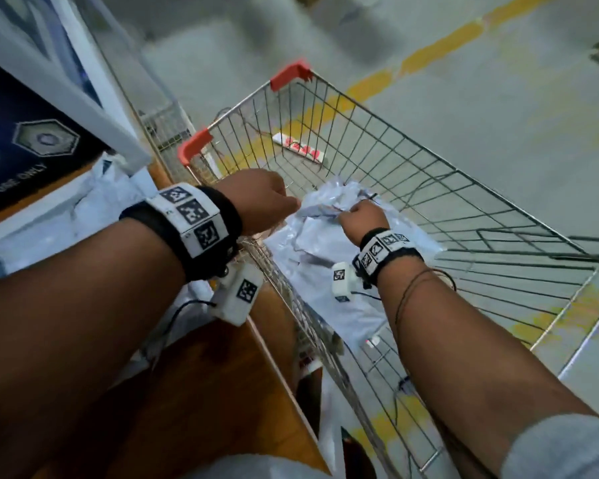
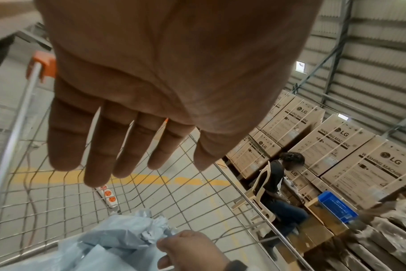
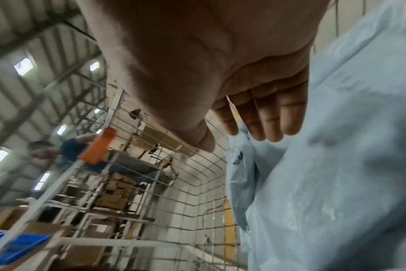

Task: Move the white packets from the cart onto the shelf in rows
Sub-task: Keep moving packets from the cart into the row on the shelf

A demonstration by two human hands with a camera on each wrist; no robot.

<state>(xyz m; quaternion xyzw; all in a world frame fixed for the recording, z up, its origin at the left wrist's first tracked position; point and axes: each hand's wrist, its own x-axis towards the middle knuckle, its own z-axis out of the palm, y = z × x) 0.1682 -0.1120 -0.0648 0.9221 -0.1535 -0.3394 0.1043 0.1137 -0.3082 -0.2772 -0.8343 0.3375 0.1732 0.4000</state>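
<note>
Wire-mesh metal shopping cart (image 1: 412, 160) with red corner caps surrounds both hands. Beneath the right hand (image 1: 362, 219) lies the pale, crinkled plastic packet (image 1: 311, 257), whose bunched top edge that hand pinches. Left hand (image 2: 151, 102) hovers just beside, fingers straight, holding nothing. Likely light, limp and slippery; gripping gathered corners seems safest.

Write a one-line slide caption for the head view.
Right hand pinches a white packet inside the wire cart; left hand hovers beside it.
</note>
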